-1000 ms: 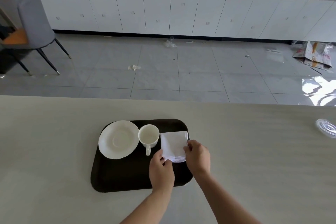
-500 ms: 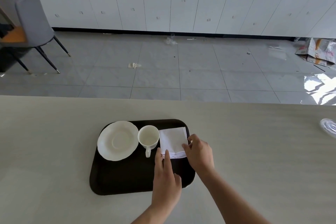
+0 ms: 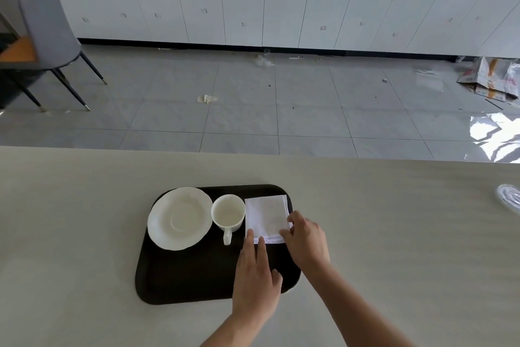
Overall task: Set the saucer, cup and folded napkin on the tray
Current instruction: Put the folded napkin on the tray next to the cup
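A dark brown tray lies on the pale counter. On its far part stand a white saucer at the left, a white cup with its handle toward me, and a folded white napkin at the right. My left hand lies flat over the tray, its fingertips touching the napkin's near left corner. My right hand rests at the napkin's near right corner, fingers curled on its edge.
A clear round lid sits at the counter's right edge. Beyond the counter's far edge are a tiled floor with litter, a grey chair at the left and white cabinets along the wall.
The napkin has been laid flat on the tray. My left hand has opened from a pinch and drawn back toward me with fingers straight. My right hand has stayed at the napkin's right corner.
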Tool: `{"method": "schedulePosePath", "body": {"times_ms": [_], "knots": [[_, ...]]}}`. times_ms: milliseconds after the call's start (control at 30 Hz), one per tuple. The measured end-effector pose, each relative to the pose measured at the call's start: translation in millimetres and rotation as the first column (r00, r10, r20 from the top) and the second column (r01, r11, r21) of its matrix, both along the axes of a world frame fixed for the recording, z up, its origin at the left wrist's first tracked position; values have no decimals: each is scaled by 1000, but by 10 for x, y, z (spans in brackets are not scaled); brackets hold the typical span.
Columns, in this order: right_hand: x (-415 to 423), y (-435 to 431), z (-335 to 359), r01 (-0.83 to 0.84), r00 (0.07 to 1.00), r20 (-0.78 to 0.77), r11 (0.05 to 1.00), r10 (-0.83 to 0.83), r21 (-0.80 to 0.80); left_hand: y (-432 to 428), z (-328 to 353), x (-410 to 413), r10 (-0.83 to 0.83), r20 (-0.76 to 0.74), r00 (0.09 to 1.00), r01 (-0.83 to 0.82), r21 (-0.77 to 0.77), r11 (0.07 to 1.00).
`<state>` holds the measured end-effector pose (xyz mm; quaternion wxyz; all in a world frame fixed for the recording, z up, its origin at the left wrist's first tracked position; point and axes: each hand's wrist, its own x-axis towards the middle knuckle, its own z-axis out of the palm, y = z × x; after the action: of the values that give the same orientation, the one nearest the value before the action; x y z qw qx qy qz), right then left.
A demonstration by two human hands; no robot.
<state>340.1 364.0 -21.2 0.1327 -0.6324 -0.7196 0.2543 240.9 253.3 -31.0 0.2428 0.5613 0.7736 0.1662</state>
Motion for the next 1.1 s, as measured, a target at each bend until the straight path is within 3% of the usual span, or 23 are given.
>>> {"method": "schedulePosePath", "body": {"times_ms": [200, 367, 1100], "knots": [[60, -69, -37, -157, 971, 201, 981, 132, 112, -78, 3, -50, -101, -191, 976, 91, -60, 994], [-40, 2, -92, -224, 953, 224, 972, 203, 75, -119, 28, -109, -148, -267, 952, 140, -47, 989], [-22, -68, -250, -226, 938, 300, 963, 174, 146, -101, -20, -106, -141, -337, 931, 140, -26, 990]]}}
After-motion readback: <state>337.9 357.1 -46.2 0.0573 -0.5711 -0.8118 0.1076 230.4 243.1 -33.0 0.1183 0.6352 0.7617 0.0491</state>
